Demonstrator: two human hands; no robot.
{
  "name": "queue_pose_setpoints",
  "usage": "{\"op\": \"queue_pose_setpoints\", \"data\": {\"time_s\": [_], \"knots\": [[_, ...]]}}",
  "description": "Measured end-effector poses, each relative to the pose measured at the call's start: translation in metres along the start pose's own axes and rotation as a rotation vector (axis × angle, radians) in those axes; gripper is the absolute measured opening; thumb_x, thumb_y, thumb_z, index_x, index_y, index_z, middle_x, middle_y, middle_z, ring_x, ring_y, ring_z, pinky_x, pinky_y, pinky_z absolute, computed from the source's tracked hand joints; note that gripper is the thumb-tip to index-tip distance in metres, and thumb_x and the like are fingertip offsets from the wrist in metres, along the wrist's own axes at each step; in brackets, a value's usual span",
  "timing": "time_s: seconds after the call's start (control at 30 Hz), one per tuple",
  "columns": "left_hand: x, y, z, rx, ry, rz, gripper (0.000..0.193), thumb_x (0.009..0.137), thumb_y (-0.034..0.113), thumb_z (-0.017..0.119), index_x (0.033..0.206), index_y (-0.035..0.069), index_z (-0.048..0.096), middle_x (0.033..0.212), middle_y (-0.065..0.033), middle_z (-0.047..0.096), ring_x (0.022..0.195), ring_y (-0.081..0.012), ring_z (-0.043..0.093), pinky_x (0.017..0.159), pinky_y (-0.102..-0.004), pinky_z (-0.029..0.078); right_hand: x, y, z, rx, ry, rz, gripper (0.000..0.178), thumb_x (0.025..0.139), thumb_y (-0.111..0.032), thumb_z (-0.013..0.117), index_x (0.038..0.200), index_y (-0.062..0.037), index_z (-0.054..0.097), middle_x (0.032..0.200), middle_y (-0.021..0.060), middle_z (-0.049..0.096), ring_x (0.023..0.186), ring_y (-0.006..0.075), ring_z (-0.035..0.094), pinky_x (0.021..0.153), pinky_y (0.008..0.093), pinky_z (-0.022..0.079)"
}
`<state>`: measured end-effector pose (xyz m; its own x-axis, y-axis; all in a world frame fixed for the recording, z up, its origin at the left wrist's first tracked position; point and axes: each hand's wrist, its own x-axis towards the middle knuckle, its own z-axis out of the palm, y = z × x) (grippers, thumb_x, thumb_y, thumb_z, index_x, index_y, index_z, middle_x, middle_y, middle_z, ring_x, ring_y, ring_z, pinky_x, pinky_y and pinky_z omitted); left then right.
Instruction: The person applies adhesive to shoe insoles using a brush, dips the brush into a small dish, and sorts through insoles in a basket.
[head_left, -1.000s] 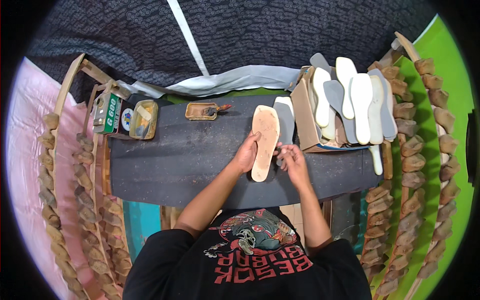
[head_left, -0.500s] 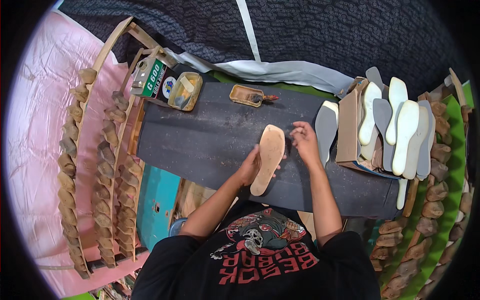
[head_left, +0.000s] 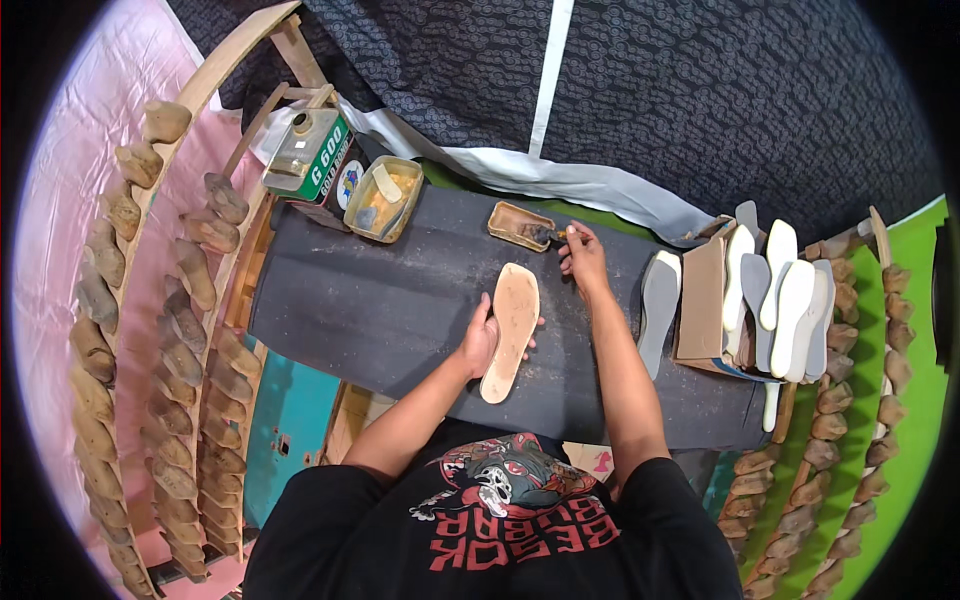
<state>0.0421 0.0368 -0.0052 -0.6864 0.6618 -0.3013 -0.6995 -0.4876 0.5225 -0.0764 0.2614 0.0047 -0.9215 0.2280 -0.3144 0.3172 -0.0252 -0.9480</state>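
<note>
A tan insole lies tilted in my left hand, whose thumb is on its near side and fingertips show past its right edge. Dark specks mark its upper face. Farther out, my right hand has its fingers closed at the handle end of a brush. The dark bristle end of the brush rests in a small tan tray with stained walls. Most of the handle is hidden by my fingers.
At the back left stand a metal can and a tub with scrapers. To the right, a cardboard box holds several white and grey insoles; a grey insole leans beside it. Racks of wooden shoe lasts flank the table.
My right hand has reached forward and left to the brush at the tray and closed on its handle. The insole stays in my left hand. The whole view has shifted slightly.
</note>
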Motion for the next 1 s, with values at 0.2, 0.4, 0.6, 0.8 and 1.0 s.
{"op": "queue_pose_setpoints", "data": {"time_s": [0.2,0.4,0.6,0.8,1.0], "knots": [[-0.002,0.022,-0.018,-0.009,0.039,-0.037,0.085,0.099,0.078,0.021,0.136,0.012,0.059,0.115,-0.0089,0.069,0.086,-0.0236,0.067,0.073,-0.0407,0.056,-0.014,-0.029,0.014,0.017,-0.047,-0.184,0.033,0.106,-0.029,0.06,0.123,-0.0014,0.067,0.095,0.0084,0.071,0.071,0.0135,0.067,0.063,0.0271,0.054],[-0.002,0.028,-0.011,-0.133,0.033,-0.007,0.082,0.098,0.078,0.024,0.13,0.012,0.061,0.107,-0.0077,0.068,0.08,-0.0229,0.064,0.069,-0.04,0.053,-0.049,-0.042,0.025,-0.113,0.042,-0.455,0.028,0.105,-0.02,0.062,0.124,-0.0012,0.068,0.101,0.0107,0.074,0.087,0.016,0.072,0.079,0.0291,0.056],[-0.005,0.029,0.001,-0.11,0.041,-0.009,0.082,0.097,0.079,0.026,0.131,0.013,0.06,0.107,-0.0076,0.067,0.082,-0.023,0.061,0.07,-0.0393,0.05,-0.054,-0.018,0.022,-0.068,0.08,-0.502,0.027,0.105,-0.016,0.06,0.127,-0.0014,0.066,0.1,0.0108,0.074,0.089,0.016,0.072,0.081,0.0307,0.057],[-0.007,0.018,-0.005,-0.115,-0.006,0.025,0.082,0.098,0.078,0.024,0.14,0.016,0.057,0.115,-0.009,0.067,0.086,-0.0239,0.062,0.074,-0.0415,0.053,-0.06,-0.021,0.023,-0.002,0.139,-0.603,0.026,0.105,-0.017,0.061,0.125,-0.0016,0.066,0.1,0.0129,0.074,0.09,0.0182,0.073,0.082,0.0319,0.056],[-0.002,0.004,-0.003,-0.103,0.0,0.025,0.08,0.099,0.075,0.024,0.142,0.016,0.056,0.119,-0.0108,0.068,0.087,-0.0253,0.065,0.074,-0.0442,0.055,-0.059,-0.017,0.014,-0.113,0.16,-0.58,0.025,0.104,-0.017,0.061,0.122,-0.0006,0.066,0.095,0.0152,0.073,0.088,0.0214,0.074,0.08,0.0341,0.056]]}}
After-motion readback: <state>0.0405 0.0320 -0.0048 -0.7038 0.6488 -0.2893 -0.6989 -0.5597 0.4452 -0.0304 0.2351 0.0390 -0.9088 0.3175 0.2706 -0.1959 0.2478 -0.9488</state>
